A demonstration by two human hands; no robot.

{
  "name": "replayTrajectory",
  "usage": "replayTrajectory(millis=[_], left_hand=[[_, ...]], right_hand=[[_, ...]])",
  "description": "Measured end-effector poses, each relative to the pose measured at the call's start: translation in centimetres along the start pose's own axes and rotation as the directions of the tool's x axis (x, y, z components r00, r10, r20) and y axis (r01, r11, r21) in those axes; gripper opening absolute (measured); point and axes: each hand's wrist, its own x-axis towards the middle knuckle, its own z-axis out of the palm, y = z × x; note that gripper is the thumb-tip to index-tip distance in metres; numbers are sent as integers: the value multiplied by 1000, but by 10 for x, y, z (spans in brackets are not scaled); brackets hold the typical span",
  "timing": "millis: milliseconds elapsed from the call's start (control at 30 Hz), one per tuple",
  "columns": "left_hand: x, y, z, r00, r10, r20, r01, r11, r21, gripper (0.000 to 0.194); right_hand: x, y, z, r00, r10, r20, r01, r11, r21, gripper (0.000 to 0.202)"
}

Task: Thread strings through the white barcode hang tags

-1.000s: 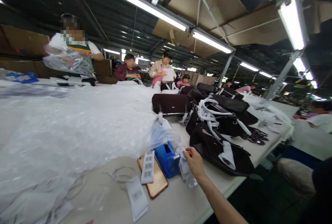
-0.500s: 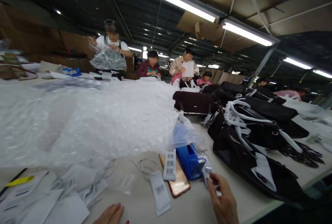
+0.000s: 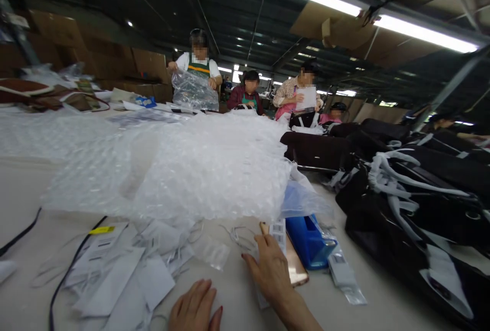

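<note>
Since the earlier frame the right hand (image 3: 272, 273) has let go of the small plastic packet and shifted left: it now lies low in the centre of the frame, fingers spread and empty, resting over the near end of a rose-gold phone (image 3: 296, 265), most of which it hides. A white barcode tag (image 3: 278, 232) pokes up just past its fingertips. The left hand (image 3: 196, 308) has come further into view at the bottom edge, flat on the table (image 3: 26, 203), palm down, loosely open and holding nothing; its wrist is cut off by the frame.

Just right of the phone stands a blue box (image 3: 308, 241), its far end buried under a fold of clear film. The small plastic packet (image 3: 343, 278) lies beside it, lower right of centre, its printing too blurred to read. A heap of bubble wrap (image 3: 184, 167) fills the middle of the frame and covers whatever lies beneath it. Loose white paper tags (image 3: 118, 275) are scattered at lower left, their lettering illegible. Dark handbags (image 3: 413, 208) with white wrapped straps crowd the right side, the nearest cut off at the lower right corner. Across the table, in the upper centre, a person holds up a clear plastic bag (image 3: 194, 91).
</note>
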Motion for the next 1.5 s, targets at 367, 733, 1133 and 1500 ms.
replayTrajectory(millis=[367,733,1133,1500], left_hand=[[-3,6,4,991,-126,-48,121,988,-98,16],[2,25,4,926,-377,-30,364,910,-200,20],[2,30,0,876,-479,54,458,795,-398,25],[35,0,-50,532,-525,665,735,-103,-670,20]], right_hand=[[58,-17,14,1000,-9,17,8,1000,10,25],[62,-14,19,986,-165,10,165,986,-23,29],[21,-64,38,975,-208,76,204,977,60,8],[-69,-32,36,902,-318,-292,398,874,280,20]])
